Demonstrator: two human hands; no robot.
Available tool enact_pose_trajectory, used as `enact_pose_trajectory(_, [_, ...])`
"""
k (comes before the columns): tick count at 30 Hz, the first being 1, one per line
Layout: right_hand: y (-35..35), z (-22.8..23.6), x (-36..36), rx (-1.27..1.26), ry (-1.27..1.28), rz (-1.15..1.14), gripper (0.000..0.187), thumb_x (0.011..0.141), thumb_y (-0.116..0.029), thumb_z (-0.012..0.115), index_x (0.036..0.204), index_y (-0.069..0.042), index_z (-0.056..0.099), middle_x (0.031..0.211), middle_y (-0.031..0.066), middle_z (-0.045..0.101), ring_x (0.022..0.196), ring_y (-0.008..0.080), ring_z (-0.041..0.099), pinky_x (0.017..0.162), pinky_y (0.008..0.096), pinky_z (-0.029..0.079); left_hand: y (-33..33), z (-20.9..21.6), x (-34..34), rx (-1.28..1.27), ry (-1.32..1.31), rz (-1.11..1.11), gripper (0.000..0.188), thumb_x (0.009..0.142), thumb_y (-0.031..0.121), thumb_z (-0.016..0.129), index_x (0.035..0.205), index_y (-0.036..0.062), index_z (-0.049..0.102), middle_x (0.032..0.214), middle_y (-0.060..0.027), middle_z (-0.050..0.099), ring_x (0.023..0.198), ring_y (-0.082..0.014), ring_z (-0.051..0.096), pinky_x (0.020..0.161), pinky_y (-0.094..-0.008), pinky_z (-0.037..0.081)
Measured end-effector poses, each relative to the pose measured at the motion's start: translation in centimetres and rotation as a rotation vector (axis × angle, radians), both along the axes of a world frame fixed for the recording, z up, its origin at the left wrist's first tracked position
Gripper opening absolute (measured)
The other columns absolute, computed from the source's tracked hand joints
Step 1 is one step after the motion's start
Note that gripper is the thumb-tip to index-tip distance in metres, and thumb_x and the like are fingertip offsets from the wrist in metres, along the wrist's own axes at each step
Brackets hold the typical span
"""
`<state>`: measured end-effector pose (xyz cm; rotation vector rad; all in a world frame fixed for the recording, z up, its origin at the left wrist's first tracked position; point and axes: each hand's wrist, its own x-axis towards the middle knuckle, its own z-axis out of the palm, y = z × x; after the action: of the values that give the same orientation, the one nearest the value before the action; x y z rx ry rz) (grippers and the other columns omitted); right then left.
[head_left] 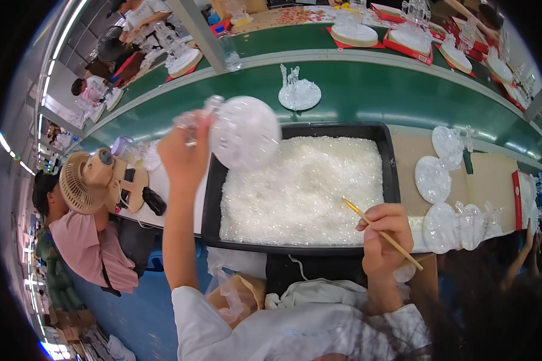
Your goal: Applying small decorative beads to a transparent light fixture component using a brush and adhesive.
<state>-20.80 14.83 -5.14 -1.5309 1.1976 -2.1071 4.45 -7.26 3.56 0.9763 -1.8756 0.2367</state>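
Note:
My left hand (183,147) is closed around the clear upright parts of an ornament with a round white base (246,133). It holds the ornament tilted on its side, with the base over the left far corner of a black tray (212,201); motion blurs it slightly. Glittery white flakes (295,192) fill the tray in an uneven heap. Above its near right corner, my right hand (382,234) grips a thin paintbrush (408,256) with a wooden handle. The yellowish brush tip points left and away from me, over the flakes.
Another clear ornament (300,95) stands beyond the tray on the green surface. Several round white-based ornaments (433,179) lie to the right on cardboard. At left are a beige fan (81,180) and a person in pink (96,246). Ornaments on red boxes (409,45) line the far bench.

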Motion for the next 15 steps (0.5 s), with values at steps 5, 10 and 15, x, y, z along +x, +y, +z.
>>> enact_pose_trajectory(5, [0.0,-0.5,0.4,0.011,-0.109,0.011,0.007,0.089,0.001,0.057,0.091,-0.001,0.051,0.096,0.0160,0.053,0.071,0.0174,0.059,0.061,0.0276,0.054,4.3,-2.4,-5.4,0.126,-0.040,-0.320,0.008,0.083,0.009,0.075,0.088,0.0048,0.070,0.071,-0.0092,0.067,0.055,-0.0198,0.061,0.052,-0.0262,0.046])
enact_pose_trajectory(10, [-0.1,0.4,0.4,0.110,-0.002,0.037,0.008,0.088,0.000,0.058,0.091,-0.001,0.051,0.094,0.0167,0.053,0.066,0.0181,0.062,0.059,0.0279,0.057,5.9,-2.8,-5.3,0.108,-0.135,-0.491,0.006,0.083,0.003,0.072,0.082,-0.0010,0.067,0.066,-0.0100,0.064,0.048,-0.0184,0.055,0.044,-0.0270,0.041])
enact_pose_trajectory(15, [-0.5,0.6,0.7,0.152,-0.044,0.082,0.016,0.078,0.008,0.062,0.090,0.000,0.058,0.096,0.0173,0.058,0.072,0.0220,0.069,0.064,0.0299,0.060,6.6,-3.3,-5.5,0.091,-0.078,-0.547,0.010,0.074,0.003,0.077,0.080,0.0025,0.069,0.059,-0.0052,0.058,0.044,-0.0176,0.051,0.042,-0.0267,0.038])
